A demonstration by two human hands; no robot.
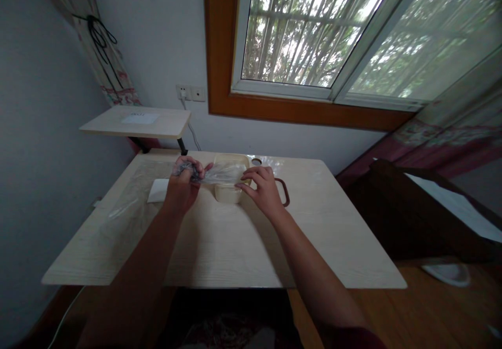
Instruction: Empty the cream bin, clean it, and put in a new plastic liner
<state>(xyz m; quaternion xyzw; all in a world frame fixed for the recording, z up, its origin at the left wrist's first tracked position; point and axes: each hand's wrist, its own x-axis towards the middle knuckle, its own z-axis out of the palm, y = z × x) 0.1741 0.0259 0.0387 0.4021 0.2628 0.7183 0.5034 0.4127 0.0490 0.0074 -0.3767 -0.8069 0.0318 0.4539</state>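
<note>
A length of clear plastic, film or a bag (223, 174), is stretched between my two hands above the desk. My left hand (187, 179) is closed around a crumpled bunch of it. On the other side, my right hand (259, 184) pinches its edge between thumb and fingers. Behind and below the plastic stands a cream-coloured container (228, 194), partly hidden by the plastic and my right hand. A brown handle-like loop (285, 192) shows just beyond my right hand; what it belongs to is hidden.
Another sheet of clear plastic (129, 194) lies on the left of the desk (333, 239), beside a white paper (158, 190). A raised shelf (168, 124) stands at the back left. A round hole (256, 161) sits near the back edge.
</note>
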